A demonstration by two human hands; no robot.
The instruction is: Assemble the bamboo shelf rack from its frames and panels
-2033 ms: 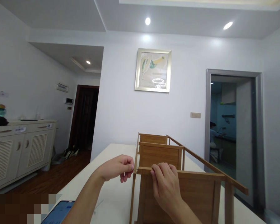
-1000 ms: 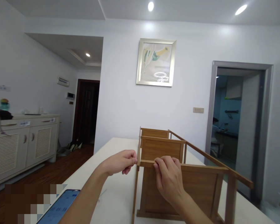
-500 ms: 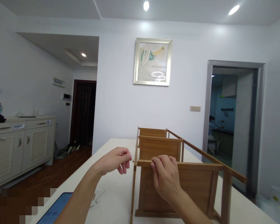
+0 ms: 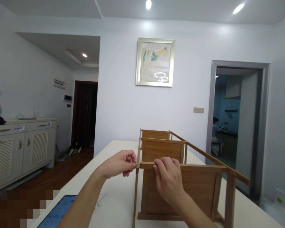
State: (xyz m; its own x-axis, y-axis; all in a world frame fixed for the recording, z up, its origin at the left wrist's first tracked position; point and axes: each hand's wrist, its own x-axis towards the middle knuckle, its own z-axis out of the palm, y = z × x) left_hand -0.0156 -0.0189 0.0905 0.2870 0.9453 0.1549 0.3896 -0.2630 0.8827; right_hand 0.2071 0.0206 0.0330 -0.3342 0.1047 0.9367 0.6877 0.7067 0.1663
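A wooden shelf rack (image 4: 201,183) with several panels lies on its side on the white table (image 4: 118,202). My right hand (image 4: 168,180) is closed over the top edge of its nearest panel, thumb on the near face. At the rack's left side rail (image 4: 136,190), my left hand (image 4: 123,164) is closed in a pinch, its fingertips on the small screw that sticks out of the rail. Those fingers now hide most of the screw. Thin metal pieces, too small to name surely, lie on the table near a phone (image 4: 58,213) showing a timer.
A white cabinet (image 4: 23,148) stands along the left wall, with a dark door (image 4: 85,114) beyond it. The framed picture (image 4: 155,62) hangs on the wall ahead. Through the doorway on the right, a person (image 4: 216,131) sits in another room.
My left hand has moved slightly right, bringing its fingertips onto the screw at the rail. My right hand stays on the panel edge, and the rack has not shifted.
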